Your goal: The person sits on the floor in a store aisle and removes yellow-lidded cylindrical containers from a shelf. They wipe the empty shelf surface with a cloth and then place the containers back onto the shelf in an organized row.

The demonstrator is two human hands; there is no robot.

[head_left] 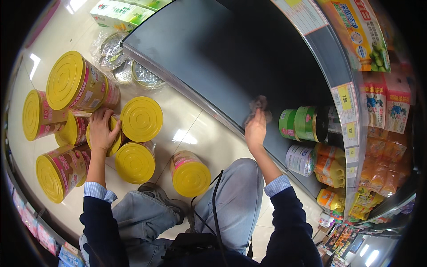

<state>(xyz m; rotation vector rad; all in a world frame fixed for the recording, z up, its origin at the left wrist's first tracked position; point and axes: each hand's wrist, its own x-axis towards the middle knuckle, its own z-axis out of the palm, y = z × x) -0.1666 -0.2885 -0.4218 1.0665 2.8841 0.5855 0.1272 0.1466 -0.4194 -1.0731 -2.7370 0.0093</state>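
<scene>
My left hand (101, 130) rests on a yellow-lidded canister (115, 142), its fingers spread over the lid. More yellow-lidded canisters crowd around it on the floor, among them a large one (65, 80) stacked higher at the back, an upright one (142, 119) and another (135, 163) close to my wrist. One more canister (191, 178) stands apart near my knee. My right hand (256, 131) presses a crumpled grey-brown cloth (261, 106) against the dark bottom shelf (186, 46), just inside its front edge.
Green tins (289, 124), a white container (299, 160) and orange bottles (328, 160) stand on the shelf at right. Above them runs a price-tag rail (343, 96). Plastic-wrapped metal tins (116, 56) and green-white cartons (123, 13) lie beyond the shelf's far corner. A black cable (215, 203) hangs over my lap.
</scene>
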